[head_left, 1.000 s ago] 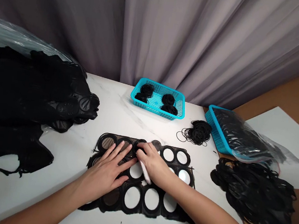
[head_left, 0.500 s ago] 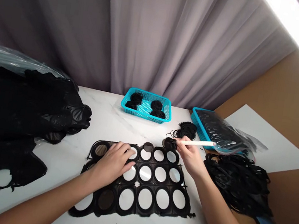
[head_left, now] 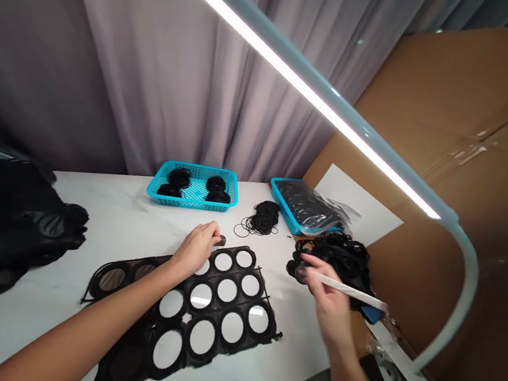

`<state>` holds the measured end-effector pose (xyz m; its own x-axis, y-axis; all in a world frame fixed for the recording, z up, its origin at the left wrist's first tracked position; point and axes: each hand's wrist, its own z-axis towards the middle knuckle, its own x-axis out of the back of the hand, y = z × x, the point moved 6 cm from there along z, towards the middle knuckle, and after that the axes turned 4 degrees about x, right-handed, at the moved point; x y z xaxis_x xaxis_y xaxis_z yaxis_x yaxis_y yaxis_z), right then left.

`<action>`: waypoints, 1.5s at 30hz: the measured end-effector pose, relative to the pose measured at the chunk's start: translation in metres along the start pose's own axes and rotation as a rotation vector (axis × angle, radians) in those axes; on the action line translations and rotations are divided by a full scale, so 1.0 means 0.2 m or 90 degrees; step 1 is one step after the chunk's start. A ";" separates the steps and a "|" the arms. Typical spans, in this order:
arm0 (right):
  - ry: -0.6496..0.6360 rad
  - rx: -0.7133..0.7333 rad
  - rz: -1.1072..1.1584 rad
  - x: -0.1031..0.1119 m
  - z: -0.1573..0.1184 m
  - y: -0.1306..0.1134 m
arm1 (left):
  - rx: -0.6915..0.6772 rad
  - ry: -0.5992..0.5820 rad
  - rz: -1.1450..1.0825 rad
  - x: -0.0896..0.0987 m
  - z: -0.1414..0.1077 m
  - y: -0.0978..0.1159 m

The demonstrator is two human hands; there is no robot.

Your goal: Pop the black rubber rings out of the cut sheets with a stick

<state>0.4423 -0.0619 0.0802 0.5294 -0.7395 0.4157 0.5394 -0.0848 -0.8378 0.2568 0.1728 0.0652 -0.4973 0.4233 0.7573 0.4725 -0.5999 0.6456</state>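
Note:
A black perforated sheet (head_left: 187, 326) with rows of round holes lies flat on the white table. At its far edge my left hand (head_left: 196, 248) has its fingers closed, pinching at a small dark round piece (head_left: 221, 241). My right hand (head_left: 328, 295) is raised to the right of the sheet and grips a slim white stick (head_left: 353, 290). Beside the right fingertips is a dark round piece (head_left: 301, 273); blur hides whether they touch it. Behind that hand lies a heap of black strips (head_left: 344, 253).
A blue basket (head_left: 190, 203) with several black coils stands at the back. Thin black rings (head_left: 264, 218) lie loose near another blue basket (head_left: 286, 211) holding a plastic bag (head_left: 311, 205). Black fabric (head_left: 8, 225) fills the left. A lit lamp (head_left: 297, 86) arches overhead.
The view has swung right, bringing the lamp in. My left hand has moved along the sheet's far edge to the dark round piece. My right hand has moved with the stick toward the black heap.

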 end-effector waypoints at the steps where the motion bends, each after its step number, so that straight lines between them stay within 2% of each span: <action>1: -0.086 -0.031 0.106 -0.11 -0.04 -0.04 | -0.024 -0.014 -0.037 -0.02 -0.02 0.08; 2: -0.160 -0.055 0.193 -0.21 -0.08 -0.08 | -0.052 -0.042 -0.075 -0.06 -0.04 0.17; 3: -0.194 -0.082 0.264 -0.29 -0.11 -0.11 | -0.076 -0.070 -0.109 -0.09 -0.06 0.25; 4: -0.195 -0.102 0.317 -0.33 -0.13 -0.12 | -0.096 -0.095 -0.138 -0.13 -0.09 0.32; 6: -0.166 -0.127 0.361 -0.34 -0.13 -0.09 | -0.116 -0.127 -0.186 -0.19 -0.15 0.42; 8: -0.130 -0.134 0.321 -0.27 -0.10 -0.01 | -0.117 -0.139 -0.215 -0.20 -0.21 0.45; 11: -0.062 -0.137 0.140 -0.02 0.00 0.17 | -0.109 -0.141 -0.214 -0.16 -0.34 0.38; 13: 0.009 -0.113 -0.080 0.17 0.09 0.28 | -0.107 -0.128 -0.173 -0.09 -0.47 0.27; 15: 0.110 -0.010 -0.294 0.30 0.17 0.27 | -0.108 -0.082 -0.075 0.00 -0.61 0.13; 17: 0.146 0.102 -0.353 0.28 0.22 0.20 | -0.096 0.012 0.060 0.09 -0.74 -0.03; 19: 0.076 0.127 -0.267 0.13 0.24 0.10 | -0.055 0.097 0.168 0.17 -0.85 -0.19; 20: -0.005 0.112 -0.183 -0.01 0.24 0.04 | -0.044 0.122 0.209 0.19 -0.89 -0.26; 22: -0.191 0.069 0.007 -0.34 0.21 -0.08 | -0.039 0.144 0.265 0.21 -0.95 -0.35; 24: -0.368 0.048 0.145 -0.69 0.13 -0.22 | -0.041 0.134 0.295 0.19 -0.98 -0.41; 26: -0.525 0.069 0.194 -1.00 0.04 -0.32 | -0.041 0.119 0.314 0.16 -1.00 -0.44; 29: -0.647 0.120 0.222 -1.30 -0.07 -0.41 | -0.030 0.113 0.336 0.13 -1.02 -0.47; 31: -0.665 0.138 0.219 -1.41 -0.11 -0.42 | -0.023 0.119 0.344 0.13 -1.03 -0.47; 34: -0.655 0.161 0.189 -1.48 -0.12 -0.41 | -0.017 0.113 0.353 0.12 -1.04 -0.46; 45: -0.668 0.178 0.150 -1.50 -0.12 -0.42 | -0.002 0.100 0.344 0.10 -1.04 -0.46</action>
<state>0.2232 0.1515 0.0175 0.8579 0.2261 0.4613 0.4115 0.2353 -0.8805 0.0518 0.0960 0.0004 -0.2878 -0.0505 0.9564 0.6880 -0.7056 0.1698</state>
